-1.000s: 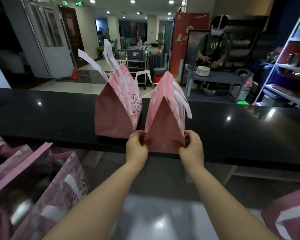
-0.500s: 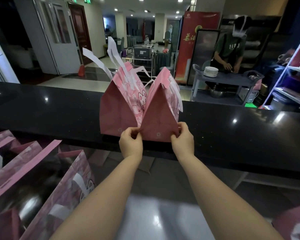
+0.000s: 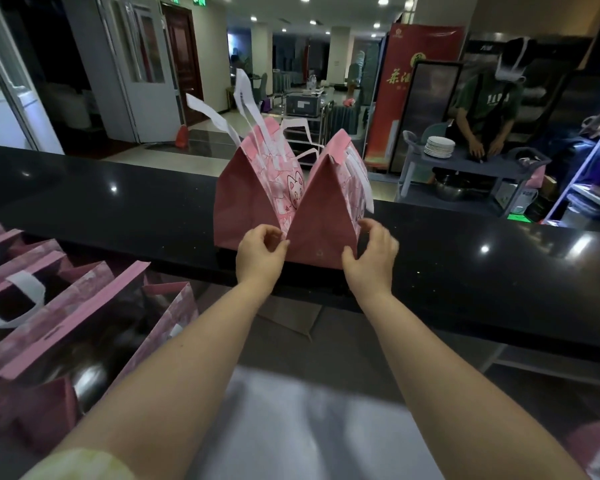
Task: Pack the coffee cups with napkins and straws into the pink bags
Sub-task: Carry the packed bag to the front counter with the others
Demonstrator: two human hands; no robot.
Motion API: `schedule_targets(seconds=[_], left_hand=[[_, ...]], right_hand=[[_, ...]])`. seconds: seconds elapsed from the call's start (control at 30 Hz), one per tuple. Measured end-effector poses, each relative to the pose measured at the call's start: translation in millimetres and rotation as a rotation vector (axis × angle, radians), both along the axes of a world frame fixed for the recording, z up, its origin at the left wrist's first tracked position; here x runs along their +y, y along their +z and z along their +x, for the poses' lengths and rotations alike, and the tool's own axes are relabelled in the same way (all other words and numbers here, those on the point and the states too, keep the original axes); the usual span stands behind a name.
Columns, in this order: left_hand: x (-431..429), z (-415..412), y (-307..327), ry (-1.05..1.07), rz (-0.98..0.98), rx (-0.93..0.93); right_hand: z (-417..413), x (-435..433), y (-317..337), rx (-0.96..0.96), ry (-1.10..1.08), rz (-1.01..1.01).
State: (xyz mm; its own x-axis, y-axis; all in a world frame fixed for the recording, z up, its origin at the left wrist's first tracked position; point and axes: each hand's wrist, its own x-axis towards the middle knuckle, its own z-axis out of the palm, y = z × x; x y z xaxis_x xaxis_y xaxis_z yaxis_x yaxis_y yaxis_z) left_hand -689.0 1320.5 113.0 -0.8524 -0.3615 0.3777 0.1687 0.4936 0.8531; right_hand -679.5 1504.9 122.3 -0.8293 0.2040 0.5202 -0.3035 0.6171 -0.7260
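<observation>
Two closed pink bags with white handles stand side by side on the black counter point(image 3: 118, 206). The left bag point(image 3: 243, 202) shows a cat print on its side. Leaning against it is the right bag point(image 3: 321, 223), nearest to me. My left hand point(image 3: 258, 254) hovers at that bag's lower left corner, fingers loosely curled with a gap and nothing in them. My right hand point(image 3: 373, 259) is at the lower right corner, fingers spread and blurred, just off the paper. No cups, napkins or straws are visible.
Several open pink bags point(image 3: 66, 306) stand on a lower surface at my left, and part of another pink bag point(image 3: 596, 448) shows at bottom right. Beyond the counter a person point(image 3: 485, 109) works at a grey cart point(image 3: 465, 164) with stacked plates. Shelves point(image 3: 596, 174) line the right side.
Both hands gripped the right bag's bottom corners and slid it along the counter against the left bag. Now the fingers have come off its corners and the bag stands alone.
</observation>
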Motion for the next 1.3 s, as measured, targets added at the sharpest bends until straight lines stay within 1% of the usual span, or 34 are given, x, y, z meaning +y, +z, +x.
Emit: schedule_targets(seconds=[0.07,0.17,0.23,0.3,0.43,0.57,0.73,0.87,0.97,1.1,1.17,1.3], left_hand=[[-9,6,22,-0.019,-0.186,0.039],[-28,15,58,0.005,-0.461,0.055],[-46,23,78,0.035,-0.552,-0.003],[-72,37,86,0.085,-0.602,-0.053],[-141,82,77,0.227,-0.737,-0.083],[-213,138,60,0.403,-0.795,-0.161],[-300,219,57,0.615,-0.861,-0.25],[-369,284,55,0.754,-0.853,-0.288],[-417,323,47,0.78,-0.825,-0.335],[-485,364,41,0.764,-0.834,-0.373],[-521,377,46,0.769,-0.846,-0.366],[-586,390,57,0.794,-0.83,-0.309]], right_hand=[[3,-11,22,0.134,0.057,0.143],[1,-35,55,0.225,0.158,0.253],[1,-58,67,0.258,0.211,0.249],[5,-86,69,0.253,0.315,0.237],[20,-152,59,0.207,0.512,0.309],[45,-219,54,0.2,0.683,0.418],[94,-316,61,0.22,0.814,0.488],[137,-395,59,0.258,0.945,0.524],[169,-451,52,0.252,1.024,0.549],[208,-531,50,0.214,1.043,0.654],[219,-566,54,0.19,1.042,0.678],[228,-619,54,0.129,1.026,0.651]])
